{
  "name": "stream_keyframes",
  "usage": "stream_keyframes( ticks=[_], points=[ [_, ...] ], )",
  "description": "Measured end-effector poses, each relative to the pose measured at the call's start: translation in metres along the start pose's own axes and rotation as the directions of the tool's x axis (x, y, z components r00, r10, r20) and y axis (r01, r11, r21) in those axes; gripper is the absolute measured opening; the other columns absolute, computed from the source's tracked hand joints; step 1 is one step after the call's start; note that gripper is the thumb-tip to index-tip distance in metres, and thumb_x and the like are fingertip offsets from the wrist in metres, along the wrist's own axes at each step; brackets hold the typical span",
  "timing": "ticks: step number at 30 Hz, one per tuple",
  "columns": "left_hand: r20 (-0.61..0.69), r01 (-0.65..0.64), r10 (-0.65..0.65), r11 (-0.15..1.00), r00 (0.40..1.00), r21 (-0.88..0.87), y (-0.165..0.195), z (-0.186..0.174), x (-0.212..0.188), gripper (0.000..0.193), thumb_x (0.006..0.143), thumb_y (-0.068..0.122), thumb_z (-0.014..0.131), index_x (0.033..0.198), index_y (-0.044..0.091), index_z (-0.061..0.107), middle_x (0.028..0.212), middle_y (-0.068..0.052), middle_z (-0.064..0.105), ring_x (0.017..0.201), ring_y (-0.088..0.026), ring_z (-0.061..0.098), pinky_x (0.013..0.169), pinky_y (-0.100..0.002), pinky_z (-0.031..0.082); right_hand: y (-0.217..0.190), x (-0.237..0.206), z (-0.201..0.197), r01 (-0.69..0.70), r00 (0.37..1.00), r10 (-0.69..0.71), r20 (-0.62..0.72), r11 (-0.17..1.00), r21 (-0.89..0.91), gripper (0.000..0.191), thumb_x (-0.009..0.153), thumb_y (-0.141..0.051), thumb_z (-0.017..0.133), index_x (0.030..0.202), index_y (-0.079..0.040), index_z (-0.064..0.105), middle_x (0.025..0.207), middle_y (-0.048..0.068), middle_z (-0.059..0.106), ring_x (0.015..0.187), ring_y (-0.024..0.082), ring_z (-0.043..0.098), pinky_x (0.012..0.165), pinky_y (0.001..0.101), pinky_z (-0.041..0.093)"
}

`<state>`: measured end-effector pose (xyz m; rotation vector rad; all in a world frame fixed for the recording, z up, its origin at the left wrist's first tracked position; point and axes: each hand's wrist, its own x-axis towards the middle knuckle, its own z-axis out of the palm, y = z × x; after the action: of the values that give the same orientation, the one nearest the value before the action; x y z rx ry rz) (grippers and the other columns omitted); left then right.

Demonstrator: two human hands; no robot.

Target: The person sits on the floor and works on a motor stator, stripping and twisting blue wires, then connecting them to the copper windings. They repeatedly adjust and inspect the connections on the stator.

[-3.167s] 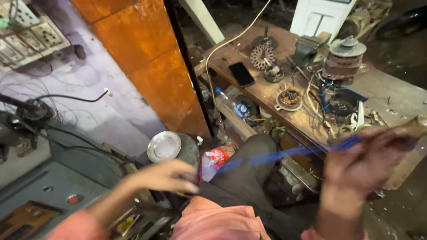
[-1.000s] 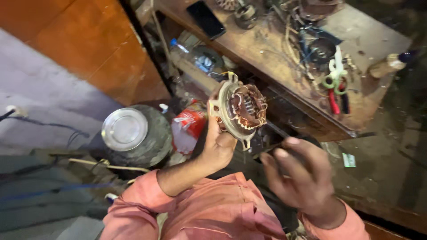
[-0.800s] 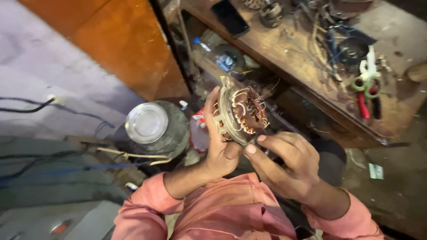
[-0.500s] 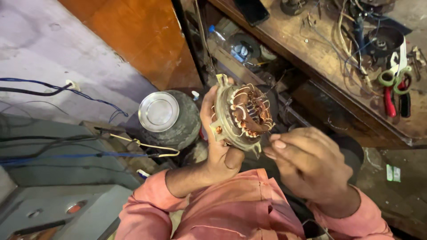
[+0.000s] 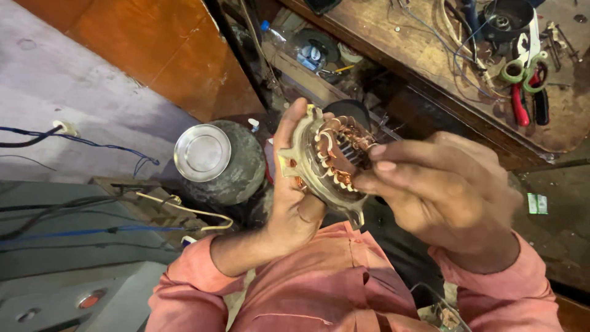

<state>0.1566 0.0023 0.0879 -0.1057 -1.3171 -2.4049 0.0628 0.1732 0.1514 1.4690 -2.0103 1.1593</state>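
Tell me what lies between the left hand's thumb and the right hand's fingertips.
In the head view, the motor stator with its copper windings: the left hand grips its rim, the right hand touches the coils.

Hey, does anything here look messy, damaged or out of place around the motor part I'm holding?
The stator in the left hand looks intact, its copper coils neat; the right hand fingers touch its windings. What stands out is the workbench: loose wires, tape rolls and red-handled pliers lie scattered, not arranged.
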Motion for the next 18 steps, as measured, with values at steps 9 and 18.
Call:
stream_keyframes(
  ticks=[9,18],
  points=[
    [-0.036,0.0,0.007,0.983,0.999,0.185,0.006,-0.002,0.01,0.137,0.074,0.07,0.081,0.162,0.003,0.0,0.16,-0.017,0.035,0.144,-0.024,0.044,0.128,-0.039,0.035,-0.005,-0.018,-0.012,0.1,0.991,-0.106,0.078,0.992,0.078,0.046,0.079,-0.015,0.091,0.112,-0.007,0.06,0.104,0.009,0.069,0.07,0.021,0.068,0.06,0.0315,0.056],
    [-0.089,-0.019,0.009,0.993,0.996,-0.117,-0.014,0.011,0.019,0.129,0.075,0.075,0.074,0.165,0.0,0.019,0.149,-0.015,0.041,0.14,-0.021,0.043,0.124,-0.04,0.034,0.055,-0.075,0.036,0.068,0.804,0.191,-0.564,0.912,0.406,0.023,0.098,-0.012,0.077,0.113,-0.001,0.063,0.101,0.016,0.069,0.071,0.02,0.068,0.059,0.0299,0.059]
  ],
)
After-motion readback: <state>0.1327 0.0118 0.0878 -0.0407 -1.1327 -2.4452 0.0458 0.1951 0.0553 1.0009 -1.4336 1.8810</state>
